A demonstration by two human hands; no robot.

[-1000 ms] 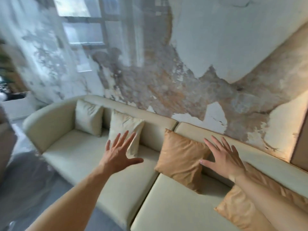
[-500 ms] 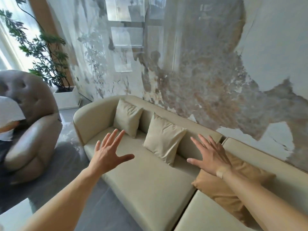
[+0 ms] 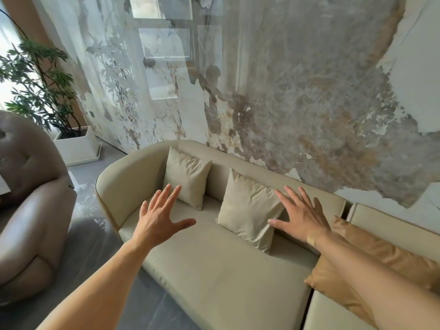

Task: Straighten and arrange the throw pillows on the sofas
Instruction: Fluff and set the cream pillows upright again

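Observation:
A cream sofa [image 3: 214, 270] runs along the wall. Two cream throw pillows lean on its backrest: the left pillow [image 3: 187, 177] near the armrest, the middle pillow [image 3: 247, 210] tilted beside it. An orange pillow [image 3: 371, 265] lies at the seam to the second sofa section, partly hidden under my right forearm. My left hand [image 3: 159, 217] hovers open over the seat, in front of the left pillow. My right hand [image 3: 300, 215] is open with fingers spread, at the right edge of the middle pillow; whether it touches is unclear.
A brown leather armchair [image 3: 26, 210] stands at the left, across a strip of grey floor [image 3: 88, 253]. A potted plant in a white planter [image 3: 76, 146] sits in the far left corner. The marbled wall [image 3: 285, 103] rises right behind the sofa.
My view has swung left along the sofa, from the orange pillow toward the cream ones. Both open hands have come closer to the cream pillows; my right hand has left the orange pillow.

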